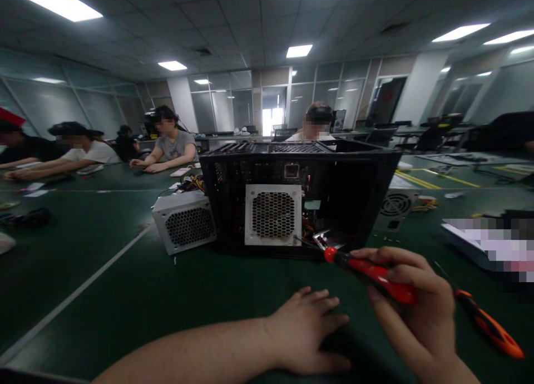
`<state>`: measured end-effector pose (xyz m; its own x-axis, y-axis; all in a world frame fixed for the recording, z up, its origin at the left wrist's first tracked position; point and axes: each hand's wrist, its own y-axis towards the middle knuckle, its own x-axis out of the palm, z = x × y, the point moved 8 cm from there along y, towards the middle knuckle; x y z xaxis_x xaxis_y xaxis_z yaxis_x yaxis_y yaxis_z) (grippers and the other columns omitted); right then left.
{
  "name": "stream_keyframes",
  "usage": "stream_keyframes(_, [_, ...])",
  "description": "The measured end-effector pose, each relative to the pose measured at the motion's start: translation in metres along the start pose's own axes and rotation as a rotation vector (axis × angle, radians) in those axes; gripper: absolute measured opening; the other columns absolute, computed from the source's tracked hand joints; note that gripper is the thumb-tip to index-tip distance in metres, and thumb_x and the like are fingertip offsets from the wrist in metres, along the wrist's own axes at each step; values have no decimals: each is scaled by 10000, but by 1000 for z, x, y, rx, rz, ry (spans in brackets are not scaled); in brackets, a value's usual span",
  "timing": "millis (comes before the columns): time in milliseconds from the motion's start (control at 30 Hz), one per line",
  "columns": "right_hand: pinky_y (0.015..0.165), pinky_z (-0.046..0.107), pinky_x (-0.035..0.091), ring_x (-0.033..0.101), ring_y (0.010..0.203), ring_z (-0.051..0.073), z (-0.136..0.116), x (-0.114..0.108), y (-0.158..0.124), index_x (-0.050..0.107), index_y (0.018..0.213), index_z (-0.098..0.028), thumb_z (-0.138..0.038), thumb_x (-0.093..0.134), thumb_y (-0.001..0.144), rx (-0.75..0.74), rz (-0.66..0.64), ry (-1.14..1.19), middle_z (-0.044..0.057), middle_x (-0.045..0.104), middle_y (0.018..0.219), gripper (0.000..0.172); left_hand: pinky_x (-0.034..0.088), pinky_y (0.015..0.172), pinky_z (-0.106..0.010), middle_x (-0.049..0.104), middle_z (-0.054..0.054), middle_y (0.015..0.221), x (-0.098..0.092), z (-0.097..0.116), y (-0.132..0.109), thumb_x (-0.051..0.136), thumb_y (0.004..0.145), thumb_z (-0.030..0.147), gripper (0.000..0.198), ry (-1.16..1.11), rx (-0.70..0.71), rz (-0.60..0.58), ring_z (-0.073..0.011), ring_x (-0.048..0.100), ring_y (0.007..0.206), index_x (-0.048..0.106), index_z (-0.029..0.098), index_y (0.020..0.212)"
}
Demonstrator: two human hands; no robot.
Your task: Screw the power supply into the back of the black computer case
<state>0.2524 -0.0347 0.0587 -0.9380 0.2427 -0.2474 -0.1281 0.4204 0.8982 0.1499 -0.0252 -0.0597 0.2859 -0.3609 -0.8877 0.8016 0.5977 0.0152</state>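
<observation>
My right hand [417, 295] is closed around the handle of a red and black screwdriver [384, 278]. Its shaft points left to the lower right corner of a silver power supply with a honeycomb grille [273, 214]; whether the tip touches a screw there I cannot tell. That power supply sits at the open side of a black computer case [375, 200]. Palm down on the green table, my left hand [306, 331] has its fingers spread and holds nothing. Inside the case, thin wires and a small silvery part [329, 239] show right of the power supply.
A second power supply [186, 225] stands left of the case, and another with a fan [394, 206] is at its right. An orange and black screwdriver [488, 320] lies at the right on the green table [137, 300]. Several people sit beyond, one behind the case.
</observation>
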Motion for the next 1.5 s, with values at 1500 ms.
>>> stream_keyframes(1500, [849, 348, 511, 565, 1062, 213, -16, 10, 1, 451, 1144, -212, -125, 455, 806, -64, -185, -142, 107, 533, 1142, 349, 168, 1095, -550, 289, -144, 1481, 4, -2, 0, 398, 830, 600, 702, -19, 9, 40, -316, 208, 1379, 319, 188, 1394])
